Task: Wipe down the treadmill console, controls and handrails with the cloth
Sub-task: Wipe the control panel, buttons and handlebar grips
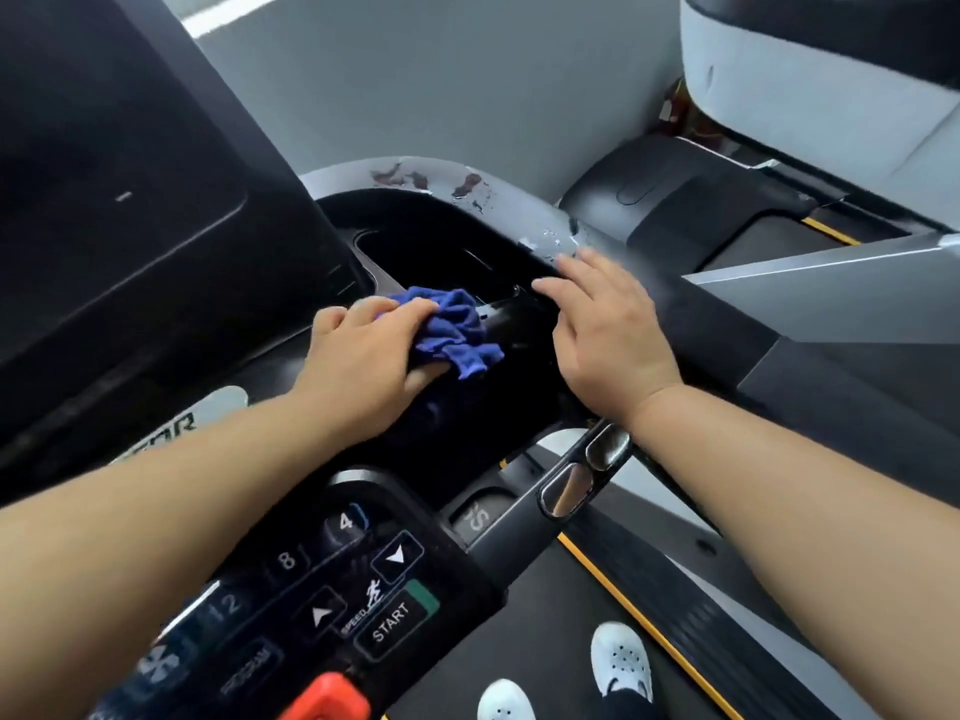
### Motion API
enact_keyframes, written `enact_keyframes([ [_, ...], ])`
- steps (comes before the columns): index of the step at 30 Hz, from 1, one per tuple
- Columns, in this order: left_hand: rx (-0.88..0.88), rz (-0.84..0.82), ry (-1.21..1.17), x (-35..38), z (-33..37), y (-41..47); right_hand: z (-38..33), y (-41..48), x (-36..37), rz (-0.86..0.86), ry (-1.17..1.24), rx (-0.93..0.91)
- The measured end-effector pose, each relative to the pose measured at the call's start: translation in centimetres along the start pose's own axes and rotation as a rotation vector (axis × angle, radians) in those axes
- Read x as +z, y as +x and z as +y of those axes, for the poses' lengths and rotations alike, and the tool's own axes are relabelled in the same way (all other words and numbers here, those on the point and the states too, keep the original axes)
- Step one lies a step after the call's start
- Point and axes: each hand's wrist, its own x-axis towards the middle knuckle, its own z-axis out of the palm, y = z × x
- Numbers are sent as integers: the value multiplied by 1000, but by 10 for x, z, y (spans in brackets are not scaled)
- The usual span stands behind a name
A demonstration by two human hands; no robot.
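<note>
Left hand (363, 356) has the blue cloth (454, 330) bunched up in its fingers and pressed onto the glossy black ledge at the near edge of the console tray (431, 246). So the cloth is smack in the middle of the console, just left of the right hand (608, 330). That one is flat and open, fingers straight, holding nothing. It looks parked on the tray's right edge, though I can't tell for sure that it's touching. Just past its fingertips there are water drops (558, 244) on the grey trim (441, 174), which also has reddish chipped patches, so my guess is that strip hasn't been wiped yet. Nearer, the button panel (311, 589) with the START button (392, 621) looks a bit smeary, and honestly I can't say if it's been done. The handrail (571, 483) with the metal grip sensors on the near right and the big screen (130, 200) on the far left give no clue either way. I'd call it somewhere around the middle at best: tray in progress, with the trim, controls and rails probably left to do.
</note>
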Motion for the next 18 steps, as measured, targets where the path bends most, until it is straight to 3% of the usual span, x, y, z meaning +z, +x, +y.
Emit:
enact_keyframes([
  [3,-130,23,-18,-14,-19,5,-50,8,4,-125,280,47],
  [5,-144,-63,-263,-27,-34,1,-84,16,6,-283,455,60],
  [8,-231,-81,-575,-43,-46,-19,-115,19,17,-501,372,31],
  [14,-282,-21,-293,-45,-54,-39,-128,59,40,-614,155,118],
  [18,-330,-21,-72,-46,-48,-23,-114,96,60,-706,261,231],
])
